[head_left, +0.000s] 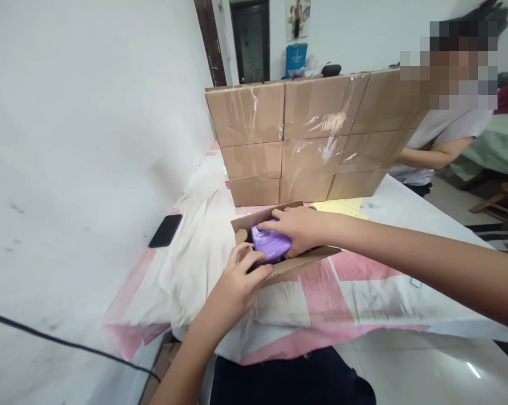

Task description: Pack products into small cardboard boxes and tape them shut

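An open cardboard box (296, 263) lies on the cloth-covered table in front of me, its flaps raised. Inside it sits a shiny purple package (272, 243), partly hidden by my fingers. From the right, my right hand (298, 228) reaches over the box with its fingers wrapped round the top and side of the package. My left hand (246, 275) is at the near left edge of the box, fingers bent and apart, with the fingertips at the rim and close to the package. What else lies in the box is hidden.
Behind the box stands a wall of stacked, taped cartons (313, 140). Yellow paper (344, 208) lies beside them. A black phone (166, 230) rests at the table's left, near the white wall. Another person (443, 135) is at the far right. A black cable (68, 340) hangs at lower left.
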The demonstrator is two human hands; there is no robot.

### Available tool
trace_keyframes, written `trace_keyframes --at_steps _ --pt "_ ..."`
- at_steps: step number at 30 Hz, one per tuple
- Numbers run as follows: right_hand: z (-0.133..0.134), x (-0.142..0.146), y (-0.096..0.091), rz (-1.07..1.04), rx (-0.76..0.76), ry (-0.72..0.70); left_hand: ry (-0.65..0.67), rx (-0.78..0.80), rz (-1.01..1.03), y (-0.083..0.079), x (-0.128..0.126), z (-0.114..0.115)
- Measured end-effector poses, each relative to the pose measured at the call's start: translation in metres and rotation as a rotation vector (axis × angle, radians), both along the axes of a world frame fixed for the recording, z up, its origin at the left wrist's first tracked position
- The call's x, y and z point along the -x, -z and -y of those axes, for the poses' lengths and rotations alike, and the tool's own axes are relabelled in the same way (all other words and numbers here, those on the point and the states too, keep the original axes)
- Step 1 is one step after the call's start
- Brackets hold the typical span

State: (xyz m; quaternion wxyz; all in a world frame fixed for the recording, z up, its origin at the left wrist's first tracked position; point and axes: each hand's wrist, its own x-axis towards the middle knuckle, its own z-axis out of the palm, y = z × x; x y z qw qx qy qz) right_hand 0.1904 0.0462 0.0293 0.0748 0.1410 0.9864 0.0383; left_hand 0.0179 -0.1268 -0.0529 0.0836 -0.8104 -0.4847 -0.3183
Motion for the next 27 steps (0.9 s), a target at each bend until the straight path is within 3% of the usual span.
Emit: trace_keyframes --at_steps 6,10,14,16,18,20,22,24,27 --pt "-0.002 0.023 0.001 0.204 -0.243 -0.315 -0.009 0.000 0.034 0.001 0.006 0.002" --pt "-0.009 0.025 0.024 0.150 -0.296 -0.459 -0.009 -0.018 0.032 0.000 0.008 0.005" --pt "-0.011 0.026 0.057 0.125 -0.270 -0.462 0.011 0.000 0.016 0.000 0.009 0.006" --pt "-0.011 0.029 0.064 0.149 -0.227 -0.428 0.014 0.009 0.014 0.001 0.010 0.005" --pt "-0.011 0.030 0.056 0.171 -0.152 -0.395 0.010 0.020 0.027 0.001 0.012 0.006" --pt "-0.009 0.022 0.034 0.121 -0.077 -0.344 0.008 0.043 0.053 0.002 0.015 0.006" --pt "-0.004 0.000 0.011 -0.092 -0.040 -0.237 0.012 0.072 0.084 0.003 0.018 0.007" --pt "0.003 -0.034 0.000 -0.501 -0.027 -0.060 0.024 0.088 0.114 0.004 0.021 0.007" --pt "0.016 -0.086 0.025 -1.218 0.081 0.272 0.084 0.094 0.156 0.007 0.024 0.006"
